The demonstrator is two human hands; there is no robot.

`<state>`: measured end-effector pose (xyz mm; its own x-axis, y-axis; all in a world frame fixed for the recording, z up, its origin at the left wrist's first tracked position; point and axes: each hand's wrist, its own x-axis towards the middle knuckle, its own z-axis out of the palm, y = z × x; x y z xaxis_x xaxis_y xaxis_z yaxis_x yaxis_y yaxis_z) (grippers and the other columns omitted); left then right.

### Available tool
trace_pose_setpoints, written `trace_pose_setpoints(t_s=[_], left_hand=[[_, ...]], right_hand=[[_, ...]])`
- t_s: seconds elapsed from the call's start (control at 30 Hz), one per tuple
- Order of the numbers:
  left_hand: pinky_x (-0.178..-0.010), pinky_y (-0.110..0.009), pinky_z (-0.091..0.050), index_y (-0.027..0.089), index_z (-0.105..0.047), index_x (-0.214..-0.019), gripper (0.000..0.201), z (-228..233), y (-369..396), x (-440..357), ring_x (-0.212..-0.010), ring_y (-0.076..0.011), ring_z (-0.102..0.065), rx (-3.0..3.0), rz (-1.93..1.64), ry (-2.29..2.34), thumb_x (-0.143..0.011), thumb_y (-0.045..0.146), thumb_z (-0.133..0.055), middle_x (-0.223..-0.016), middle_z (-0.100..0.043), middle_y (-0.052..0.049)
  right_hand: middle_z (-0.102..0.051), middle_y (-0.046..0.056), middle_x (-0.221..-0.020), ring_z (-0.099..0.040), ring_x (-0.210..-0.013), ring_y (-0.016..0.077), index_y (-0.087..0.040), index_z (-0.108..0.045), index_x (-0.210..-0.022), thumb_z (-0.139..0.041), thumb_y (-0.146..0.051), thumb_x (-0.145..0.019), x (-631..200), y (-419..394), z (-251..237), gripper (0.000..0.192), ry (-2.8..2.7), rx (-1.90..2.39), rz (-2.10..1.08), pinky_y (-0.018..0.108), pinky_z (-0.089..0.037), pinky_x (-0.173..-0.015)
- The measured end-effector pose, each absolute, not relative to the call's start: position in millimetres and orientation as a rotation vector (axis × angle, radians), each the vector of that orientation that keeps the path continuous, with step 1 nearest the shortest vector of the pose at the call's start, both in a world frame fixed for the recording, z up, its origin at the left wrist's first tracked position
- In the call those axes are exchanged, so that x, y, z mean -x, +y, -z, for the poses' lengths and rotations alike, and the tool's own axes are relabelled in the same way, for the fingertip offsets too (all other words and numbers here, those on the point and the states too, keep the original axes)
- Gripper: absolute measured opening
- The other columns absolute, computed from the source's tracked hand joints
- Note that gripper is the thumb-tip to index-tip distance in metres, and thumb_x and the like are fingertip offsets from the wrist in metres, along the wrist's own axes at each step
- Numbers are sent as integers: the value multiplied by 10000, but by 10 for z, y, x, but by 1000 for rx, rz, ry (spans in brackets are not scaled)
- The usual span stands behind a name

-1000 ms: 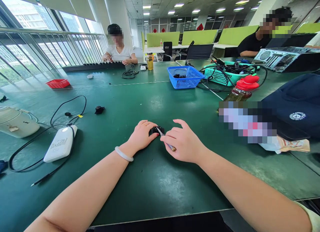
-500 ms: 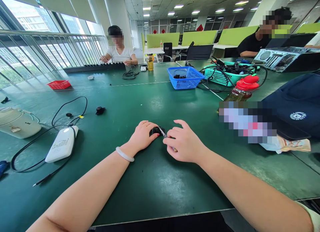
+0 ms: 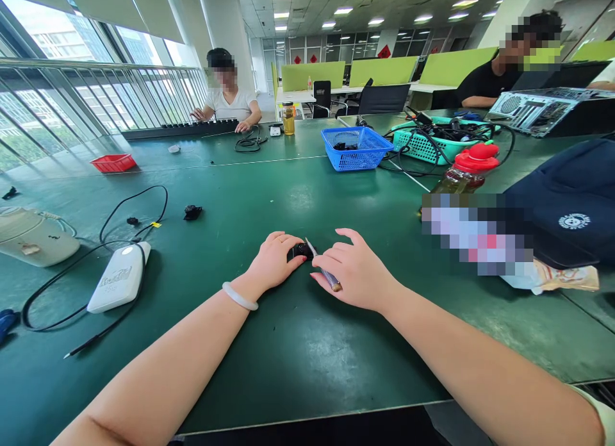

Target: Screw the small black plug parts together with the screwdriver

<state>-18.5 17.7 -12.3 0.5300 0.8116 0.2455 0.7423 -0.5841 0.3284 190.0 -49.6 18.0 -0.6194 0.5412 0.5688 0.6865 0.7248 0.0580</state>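
Observation:
A small black part (image 3: 302, 249) lies on the green table (image 3: 298, 363) in front of me, partly hidden under my fingers. My left hand (image 3: 273, 259), with a pale bangle at the wrist, grips it from the left, thumb along its near side. From the right, my right hand (image 3: 354, 266) pinches a slim pointed metal tool (image 3: 331, 280) with a brownish end. The tool's tip is up against the black part or just over it; I cannot tell which. My right index finger is raised off the tool.
Left are a white power bank (image 3: 119, 276), a black cable (image 3: 33, 298) and a pale pouch (image 3: 36, 236). Farther back stand a red tray (image 3: 114, 163), a blue basket (image 3: 356, 157) and a green basket (image 3: 423, 148). A red-lidded bottle (image 3: 464, 170) and dark blue bag (image 3: 567, 189) are right. Two people sit beyond.
The metal tool has turned in my right fingers, and more of its length shows below them. My left hand stays put. The far person's hand has come down near a coiled cable.

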Motion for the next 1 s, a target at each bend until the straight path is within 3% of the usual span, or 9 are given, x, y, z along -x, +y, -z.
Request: trace_pose_setpoints(t_s=[0.17,0.33,0.53,0.73,1.0], left_hand=[[-1113,-483,-360,233,-647,-1121,272,107,169,178,-1262,-294,-470,-2584,-565,1323,-889,352,-571,-1187,-673,-34],[-1123,-471,-348,219,-645,-1110,261,86,162,174,-1245,-287,-481,-2577,-558,1309,-889,338,-574,-1183,-676,-30],[-1120,-467,-351,218,-644,-1118,269,102,166,175,-1254,-287,-470,-2576,-564,1312,-891,344,-576,-1190,-673,-34],[-1121,-480,-346,221,-636,-1140,282,76,151,165,-1276,-294,-450,-2568,-524,1339,-887,322,-565,-1209,-665,-34],[-1139,-467,-328,232,-638,-1160,306,137,161,173,-1284,-280,-454,-2590,-514,1311,-894,364,-563,-1231,-653,-28]], right_hand=[[-653,0,-723,-579,-660,155,-173,-647,-946,-501,-177,-861,-1920,-546,-259,168,-2359,892,327,450,-319,-1047],[-634,2,-742,-561,-666,152,-186,-638,-848,-522,-172,-815,-1938,-548,-262,121,-2492,973,283,458,-287,-1051],[-638,15,-794,-562,-688,154,-187,-645,-872,-528,-171,-811,-1947,-536,-247,133,-2593,995,289,459,-272,-1048],[-647,44,-886,-595,-787,193,-176,-646,-942,-628,-179,-699,-1924,-539,-255,243,-2757,1039,223,476,-257,-1056],[-633,16,-778,-540,-682,153,-191,-642,-829,-517,-150,-820,-1946,-534,-252,132,-2572,895,368,423,-291,-1035]])
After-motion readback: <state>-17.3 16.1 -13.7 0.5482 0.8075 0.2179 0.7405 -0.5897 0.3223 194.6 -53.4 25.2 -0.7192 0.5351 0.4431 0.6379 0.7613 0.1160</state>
